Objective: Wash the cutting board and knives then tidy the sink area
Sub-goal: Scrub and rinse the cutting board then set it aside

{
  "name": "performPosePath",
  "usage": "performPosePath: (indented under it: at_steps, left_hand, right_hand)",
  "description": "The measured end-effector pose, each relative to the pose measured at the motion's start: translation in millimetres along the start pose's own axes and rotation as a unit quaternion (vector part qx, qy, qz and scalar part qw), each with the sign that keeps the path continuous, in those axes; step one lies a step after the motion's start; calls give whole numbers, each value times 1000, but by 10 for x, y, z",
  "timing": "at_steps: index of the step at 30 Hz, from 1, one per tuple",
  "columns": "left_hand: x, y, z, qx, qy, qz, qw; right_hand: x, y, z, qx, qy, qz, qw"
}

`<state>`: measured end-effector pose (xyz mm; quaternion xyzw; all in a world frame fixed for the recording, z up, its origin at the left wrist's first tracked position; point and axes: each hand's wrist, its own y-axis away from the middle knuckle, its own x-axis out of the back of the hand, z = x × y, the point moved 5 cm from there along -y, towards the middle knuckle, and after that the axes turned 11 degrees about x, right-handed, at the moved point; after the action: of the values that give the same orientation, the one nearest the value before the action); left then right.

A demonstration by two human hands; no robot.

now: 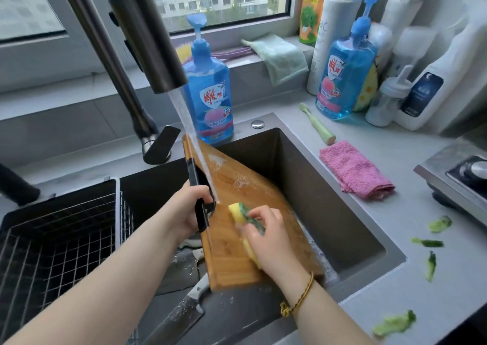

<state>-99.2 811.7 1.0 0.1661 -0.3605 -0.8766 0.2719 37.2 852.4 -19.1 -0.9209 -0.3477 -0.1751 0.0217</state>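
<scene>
Knives (179, 315) lay wet at the sink's (329, 199) near end, probably unwashed. Inside the sink the cutting board (229, 260) stood tilted, its long axis rising toward the sink's back rim, under running water. The left hand (189, 207) had its grip curled round the board's black edge. The right hand (266, 236) pinched a sponge (241, 212) against the face. This looked like mid-scrub; next would come rinsing and turning the board.

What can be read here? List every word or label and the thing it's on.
"雕牌": red logo on the left blue plastic pump bottle.
"雕牌": same logo on the right blue plastic pump bottle.
"AC": part of a word on the tall white bottle.
Too blurred to read: both blue bottles' small print, the orange bottle, the dark blue label of the white jug.
</scene>
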Motion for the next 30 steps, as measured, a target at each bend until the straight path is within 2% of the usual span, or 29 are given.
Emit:
performPosePath:
  at_steps: [3, 5, 8, 10, 15, 20, 24, 26, 30]
  left_hand:
    - [40, -8, 89, -17, 7, 17, 1000]
    - [69, -24, 136, -26, 9, 26, 999]
    - [88, -43, 138, -19, -9, 25, 999]
    - [88, -60, 163, -19, -16, 22, 999]
    - [160, -129, 251, -22, -9, 30, 999]
    - [240, -172, 129, -12, 7, 24, 1000]
    - [273, -124, 80, -19, -3, 13, 1000]
    - [289, -81, 54, -23, -11, 0, 1000]
    - [300, 17, -21, -27, -29, -19, 999]
  right_hand:
    - [-202, 136, -144, 60, -6, -60, 996]
    - [-199, 135, -82, 74, 18, -48, 996]
    - [-34, 66, 150, 3, 36, 23, 999]
    - [-16, 60, 197, -23, 27, 42, 998]
    - [-229, 52, 25, 60, 13, 9, 998]
    - [-84, -127, 372, -54, 34, 69, 996]
    - [-317, -122, 196, 38, 33, 19, 999]
    - [-285, -183, 243, 47, 50, 30, 997]
    - [23, -366, 550, -66, 62, 121, 989]
